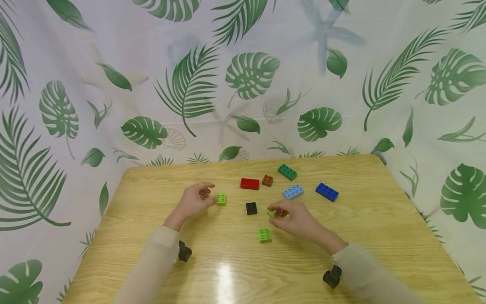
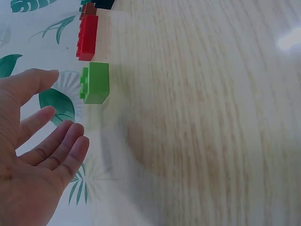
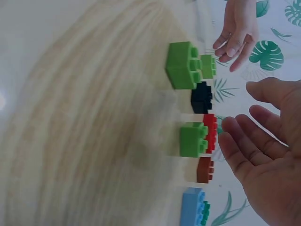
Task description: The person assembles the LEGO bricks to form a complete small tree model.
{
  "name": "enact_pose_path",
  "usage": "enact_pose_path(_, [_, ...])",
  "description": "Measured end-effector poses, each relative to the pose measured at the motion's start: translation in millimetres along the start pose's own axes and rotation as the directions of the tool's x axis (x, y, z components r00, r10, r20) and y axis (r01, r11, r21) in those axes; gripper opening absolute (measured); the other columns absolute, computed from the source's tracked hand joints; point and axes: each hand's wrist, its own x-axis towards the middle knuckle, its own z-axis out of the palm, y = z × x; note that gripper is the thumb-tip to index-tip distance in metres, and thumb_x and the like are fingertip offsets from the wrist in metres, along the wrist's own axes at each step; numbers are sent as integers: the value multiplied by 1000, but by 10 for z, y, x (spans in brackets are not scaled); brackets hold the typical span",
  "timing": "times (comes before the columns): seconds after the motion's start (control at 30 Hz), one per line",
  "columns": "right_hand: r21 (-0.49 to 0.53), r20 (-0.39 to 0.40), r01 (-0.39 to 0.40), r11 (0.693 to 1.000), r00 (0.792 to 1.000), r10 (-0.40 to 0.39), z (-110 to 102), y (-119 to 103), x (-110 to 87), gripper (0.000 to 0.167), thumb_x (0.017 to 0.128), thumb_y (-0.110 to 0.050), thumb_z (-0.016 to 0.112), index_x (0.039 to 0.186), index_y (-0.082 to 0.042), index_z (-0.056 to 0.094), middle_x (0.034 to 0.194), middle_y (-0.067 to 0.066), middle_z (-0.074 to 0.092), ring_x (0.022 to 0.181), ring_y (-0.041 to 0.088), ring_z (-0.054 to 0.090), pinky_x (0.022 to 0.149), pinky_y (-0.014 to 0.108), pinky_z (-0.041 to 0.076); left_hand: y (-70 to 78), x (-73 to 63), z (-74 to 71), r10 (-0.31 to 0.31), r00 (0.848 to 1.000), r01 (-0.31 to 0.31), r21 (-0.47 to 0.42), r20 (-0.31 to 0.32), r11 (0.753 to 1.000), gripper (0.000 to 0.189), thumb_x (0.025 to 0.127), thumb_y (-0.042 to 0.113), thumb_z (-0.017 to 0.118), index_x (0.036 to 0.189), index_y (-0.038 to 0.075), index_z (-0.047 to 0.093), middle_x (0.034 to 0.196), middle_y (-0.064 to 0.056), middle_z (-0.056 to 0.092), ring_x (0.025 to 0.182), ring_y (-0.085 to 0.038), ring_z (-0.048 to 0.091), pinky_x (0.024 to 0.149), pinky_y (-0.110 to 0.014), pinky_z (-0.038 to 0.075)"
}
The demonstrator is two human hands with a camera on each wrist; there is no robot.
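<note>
Looking down, we see our left hand (image 1: 194, 201) near one green brick (image 1: 222, 199), our right hand (image 1: 298, 218) over a second green brick (image 3: 190, 140), fingers apart on both. A third green brick (image 1: 264, 235) sits nearer us.

No legible text, no readable labels — no brands, numbers or signs

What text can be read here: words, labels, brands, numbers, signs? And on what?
None: no readable text in any of the three views.
Bricks: no legible marking; the studs are too small and blurred to tell whether they carry any.
Backdrop cloth: printed leaves and shells, no lettering to be seen.
Black device at the left wrist and black device at the right wrist: too small to tell.
</note>
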Motion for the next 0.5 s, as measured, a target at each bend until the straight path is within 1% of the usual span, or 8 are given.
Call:
enact_pose_path(0.1, [13, 24, 9, 1000, 1000, -10, 61, 49, -40, 35, 98, -16, 75, 129, 0, 72, 116, 14, 75, 95, 14, 68, 84, 29, 59, -14, 16, 32, -9, 1000, 8, 7, 16, 1000, 51, 93, 18, 78, 138, -1, 65, 121, -24, 69, 109, -35, 67, 96, -50, 56])
enact_pose_path(0.13, [15, 30, 11, 1000, 999, -12, 76, 61, -51, 36, 97, -16, 76, 129, 0, 71, 115, 13, 75, 94, 13, 68, 82, 27, 58, -11, 17, 41, -13, 1000, 13, 8, 23, 1000, 51, 93, 18, 78, 139, -1, 65, 122, -24, 69, 109, -35, 67, 97, -50, 56])
enact_pose_path(0.27, [24, 65, -1, 1000, 998, -1, 133, 107, -72, 40, 96, -17, 78, 131, 0, 70, 109, 9, 73, 88, 6, 64, 75, 24, 55, -3, 15, 78, -23, 999, 22, 33, 38, 999, 52, 92, 18, 78, 139, 0, 65, 119, -21, 70, 107, -33, 66, 96, -49, 56])
enact_pose_path(0.37, [35, 96, -10, 999, 995, 7, 168, 133, -75, 43, 96, -18, 78, 133, 0, 69, 104, 5, 72, 84, 2, 61, 73, 23, 54, -7, 18, 110, -31, 998, 29, 42, 47, 999, 53, 92, 18, 80, 140, 1, 65, 118, -18, 70, 106, -30, 66, 95, -47, 56])
enact_pose_path(0.5, [55, 131, -24, 998, 991, 17, 210, 151, -80, 45, 95, -19, 80, 134, 0, 68, 98, 1, 70, 80, 2, 58, 70, 23, 53, -30, 28, 155, -34, 998, 31, 47, 56, 998, 53, 91, 17, 82, 140, 2, 65, 114, -15, 70, 100, -26, 66, 92, -44, 57])
